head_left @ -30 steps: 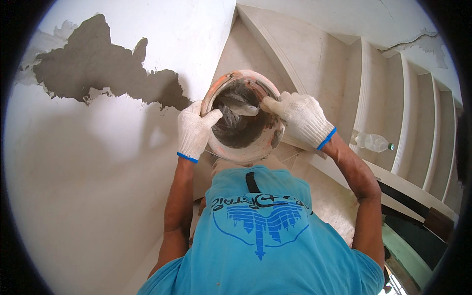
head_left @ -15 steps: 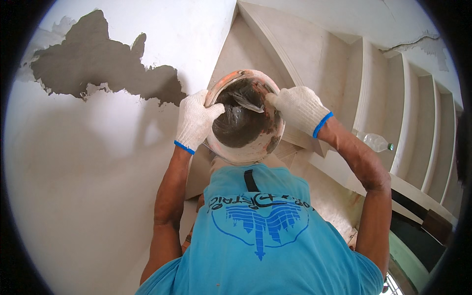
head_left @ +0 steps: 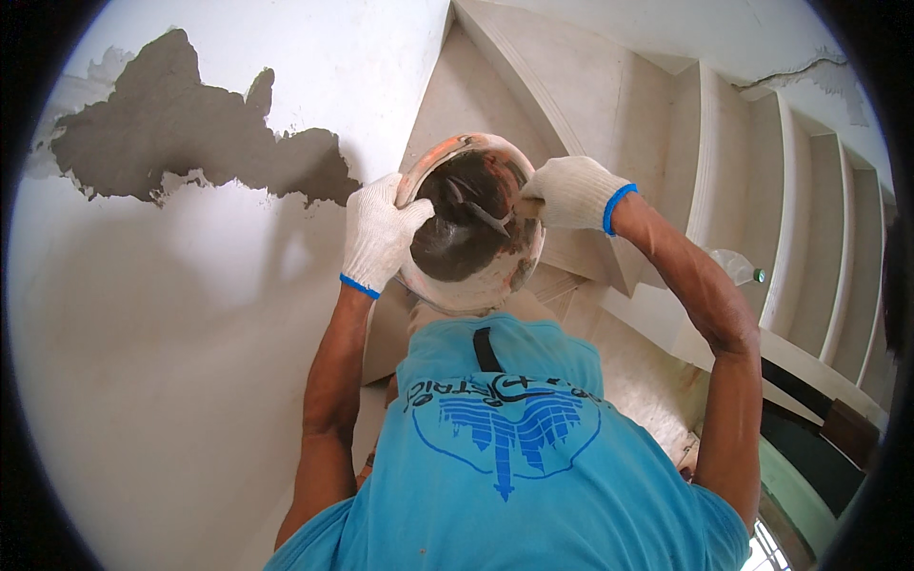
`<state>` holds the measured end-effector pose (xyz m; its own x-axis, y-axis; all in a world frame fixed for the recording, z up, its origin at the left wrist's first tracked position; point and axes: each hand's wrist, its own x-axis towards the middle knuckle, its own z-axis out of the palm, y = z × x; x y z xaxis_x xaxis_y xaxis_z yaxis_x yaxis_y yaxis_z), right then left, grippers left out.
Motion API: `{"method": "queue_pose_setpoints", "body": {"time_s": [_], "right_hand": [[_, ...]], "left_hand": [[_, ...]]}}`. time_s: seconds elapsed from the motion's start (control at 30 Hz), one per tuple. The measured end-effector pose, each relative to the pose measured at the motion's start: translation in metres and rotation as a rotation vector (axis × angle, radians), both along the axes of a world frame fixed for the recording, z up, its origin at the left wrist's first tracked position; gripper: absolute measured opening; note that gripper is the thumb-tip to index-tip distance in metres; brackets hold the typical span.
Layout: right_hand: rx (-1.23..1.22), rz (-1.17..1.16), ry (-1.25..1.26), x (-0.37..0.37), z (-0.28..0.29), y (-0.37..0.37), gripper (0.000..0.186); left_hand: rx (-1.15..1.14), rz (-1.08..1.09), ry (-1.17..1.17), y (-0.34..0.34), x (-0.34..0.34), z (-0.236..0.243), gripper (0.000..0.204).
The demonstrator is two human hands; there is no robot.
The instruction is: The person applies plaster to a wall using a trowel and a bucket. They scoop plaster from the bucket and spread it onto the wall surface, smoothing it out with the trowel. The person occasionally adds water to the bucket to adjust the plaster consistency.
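A round, plaster-smeared bucket [head_left: 455,297] is held in front of my body, its mouth facing up. Wet grey mortar [head_left: 447,249] lies inside it. My left hand [head_left: 379,228], in a white knitted glove with a blue cuff, is closed on the bucket's left rim, thumb over the edge. At the opposite rim my gloved right hand [head_left: 576,195] is closed round the handle of a trowel. The trowel's grey blade [head_left: 487,218] reaches down into the mortar; most of its handle is hidden by the glove.
On the left, the white wall [head_left: 171,314] carries a large patch of grey mortar [head_left: 190,124]. Pale stairs [head_left: 657,143] climb to the right, with a clear plastic bottle [head_left: 735,266] on them. A crack [head_left: 790,72] runs along the upper right wall.
My right hand has tilted and shifted slightly, and the trowel blade has moved lower in the bucket. My left hand keeps its hold on the rim.
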<state>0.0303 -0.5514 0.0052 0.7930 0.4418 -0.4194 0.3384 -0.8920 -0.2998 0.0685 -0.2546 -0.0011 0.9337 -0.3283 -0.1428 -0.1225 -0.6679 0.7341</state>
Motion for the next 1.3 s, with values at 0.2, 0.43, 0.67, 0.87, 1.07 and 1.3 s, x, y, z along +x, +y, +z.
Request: {"method": "queue_pose_setpoints", "body": {"time_s": [0.2, 0.43, 0.67, 0.87, 1.07, 1.3], "right_hand": [[-0.156, -0.051, -0.192, -0.015, -0.025, 0.024, 0.017], [-0.081, -0.103, -0.35, -0.023, 0.03, 0.018, 0.016], [-0.069, -0.168, -0.441, -0.022, 0.036, 0.014, 0.013], [-0.065, -0.116, -0.511, -0.007, 0.019, 0.013, 0.009], [-0.156, -0.029, -0.396, -0.012, 0.02, 0.014, 0.009], [-0.168, 0.032, -0.31, -0.015, 0.033, 0.016, 0.01]], "left_hand": [[-0.034, 0.075, -0.031, -0.007, 0.005, 0.016, 0.03], [-0.078, 0.097, 0.04, 0.006, 0.013, 0.028, 0.03], [-0.065, 0.043, 0.025, 0.001, 0.019, 0.035, 0.033], [-0.025, -0.031, 0.031, -0.004, 0.021, 0.04, 0.035], [-0.01, -0.061, -0.05, -0.008, 0.018, 0.046, 0.034], [-0.053, 0.005, -0.06, -0.007, 0.019, 0.043, 0.03]]}}
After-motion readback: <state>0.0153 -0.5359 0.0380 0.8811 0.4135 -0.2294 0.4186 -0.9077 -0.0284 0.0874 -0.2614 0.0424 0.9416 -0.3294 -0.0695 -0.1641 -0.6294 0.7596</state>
